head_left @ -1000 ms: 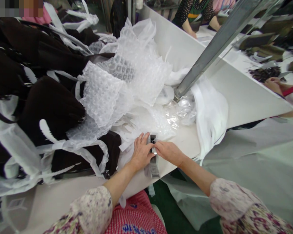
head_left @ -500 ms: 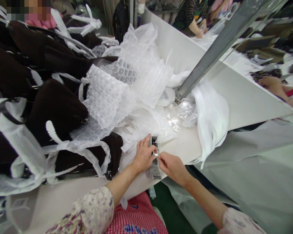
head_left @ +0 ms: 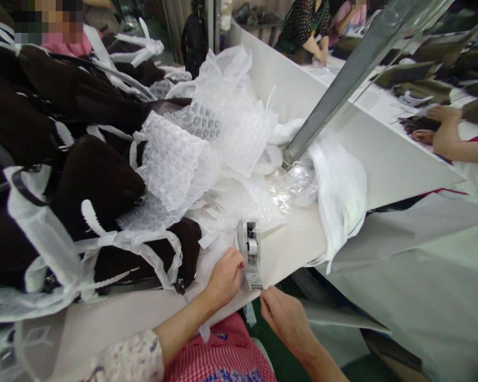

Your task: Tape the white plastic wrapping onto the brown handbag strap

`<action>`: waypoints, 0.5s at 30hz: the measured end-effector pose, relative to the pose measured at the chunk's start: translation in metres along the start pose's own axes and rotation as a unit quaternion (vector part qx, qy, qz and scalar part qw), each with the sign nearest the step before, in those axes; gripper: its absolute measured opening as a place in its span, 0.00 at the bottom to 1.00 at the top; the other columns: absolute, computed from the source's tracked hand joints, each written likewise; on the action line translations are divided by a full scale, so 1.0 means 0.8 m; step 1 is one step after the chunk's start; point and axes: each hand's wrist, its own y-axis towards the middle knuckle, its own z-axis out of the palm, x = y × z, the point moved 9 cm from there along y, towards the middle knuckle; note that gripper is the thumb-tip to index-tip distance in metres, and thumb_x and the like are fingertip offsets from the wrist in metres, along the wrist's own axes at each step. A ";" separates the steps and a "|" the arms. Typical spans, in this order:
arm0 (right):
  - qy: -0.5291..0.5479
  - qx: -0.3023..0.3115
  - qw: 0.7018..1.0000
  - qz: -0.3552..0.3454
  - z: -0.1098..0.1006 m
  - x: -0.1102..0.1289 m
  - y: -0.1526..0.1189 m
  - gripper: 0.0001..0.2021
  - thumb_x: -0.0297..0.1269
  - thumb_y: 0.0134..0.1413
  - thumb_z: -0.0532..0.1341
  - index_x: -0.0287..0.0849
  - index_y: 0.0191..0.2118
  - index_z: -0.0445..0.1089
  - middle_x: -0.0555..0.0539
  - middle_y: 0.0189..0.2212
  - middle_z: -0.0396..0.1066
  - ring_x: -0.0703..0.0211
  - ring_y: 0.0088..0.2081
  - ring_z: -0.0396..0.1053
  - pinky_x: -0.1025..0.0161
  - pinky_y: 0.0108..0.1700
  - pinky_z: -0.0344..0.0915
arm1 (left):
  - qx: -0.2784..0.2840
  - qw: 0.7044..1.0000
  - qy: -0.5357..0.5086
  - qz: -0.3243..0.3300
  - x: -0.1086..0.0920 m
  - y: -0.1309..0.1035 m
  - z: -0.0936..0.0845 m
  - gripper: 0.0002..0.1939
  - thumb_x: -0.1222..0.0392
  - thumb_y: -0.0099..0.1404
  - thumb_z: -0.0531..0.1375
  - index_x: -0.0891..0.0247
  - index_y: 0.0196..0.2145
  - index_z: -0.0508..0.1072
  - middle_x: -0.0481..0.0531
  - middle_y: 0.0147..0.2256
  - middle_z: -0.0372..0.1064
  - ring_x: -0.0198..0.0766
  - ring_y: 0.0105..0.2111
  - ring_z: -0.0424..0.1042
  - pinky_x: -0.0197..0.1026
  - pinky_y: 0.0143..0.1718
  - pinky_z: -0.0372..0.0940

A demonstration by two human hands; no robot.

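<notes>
Left hand (head_left: 225, 277) curled closed against the tape dispenser (head_left: 254, 273) — right hand (head_left: 289, 319) pinched at its near end (contents unclear).

Room over tabletop (head_left: 292, 246), 1 pole (head_left: 336, 90) behind

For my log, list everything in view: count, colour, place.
Table: one, whitish, centre
Tape dispenser: one, grey, white roll, table's near edge
Bubble wrap: heap, clear, mid-table
Bags: several, dark brown, left
Wrapped straps: several, white, across bags
Pole: one, grey, right of bubble wrap
Strips: bundle, white, beside pole
Partition: one, white, behind pole
Sheeting: uncounted, grey, lower right
Co-workers: at least four, mixed clothing, background
Flat pieces: several, olive, upper right
Apron: one, red-white check, bottom
Left sleeve: one, floral, bottom
Left grip: one, bare, beside dispenser
Right grip: one, bare, dispenser's near end
</notes>
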 end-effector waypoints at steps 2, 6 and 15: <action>0.085 -0.010 0.993 0.080 -0.001 -0.016 -0.004 0.14 0.30 0.63 0.50 0.42 0.29 0.67 0.49 0.24 0.67 0.61 0.26 0.68 0.63 0.31 0.57 | 0.006 1.000 -0.011 -0.022 0.007 -0.008 0.004 0.11 0.73 0.57 0.48 0.61 0.31 0.66 0.51 0.33 0.65 0.39 0.36 0.66 0.40 0.40 0.61; 0.370 -0.012 0.851 0.373 0.018 -0.077 -0.010 0.14 0.46 0.58 0.55 0.41 0.39 0.71 0.52 0.24 0.66 0.62 0.24 0.63 0.64 0.29 0.61 | -0.010 0.996 -0.018 -0.082 0.028 -0.011 0.004 0.10 0.71 0.59 0.49 0.62 0.32 0.67 0.50 0.31 0.67 0.39 0.34 0.67 0.39 0.38 0.60; 0.547 0.061 0.673 0.495 0.073 -0.075 0.014 0.19 0.46 0.40 0.60 0.38 0.37 0.68 0.58 0.17 0.62 0.69 0.16 0.55 0.70 0.18 0.53 | 0.062 0.992 0.020 -0.109 0.020 -0.002 0.034 0.17 0.67 0.60 0.55 0.57 0.46 0.75 0.51 0.37 0.75 0.44 0.38 0.72 0.41 0.43 0.62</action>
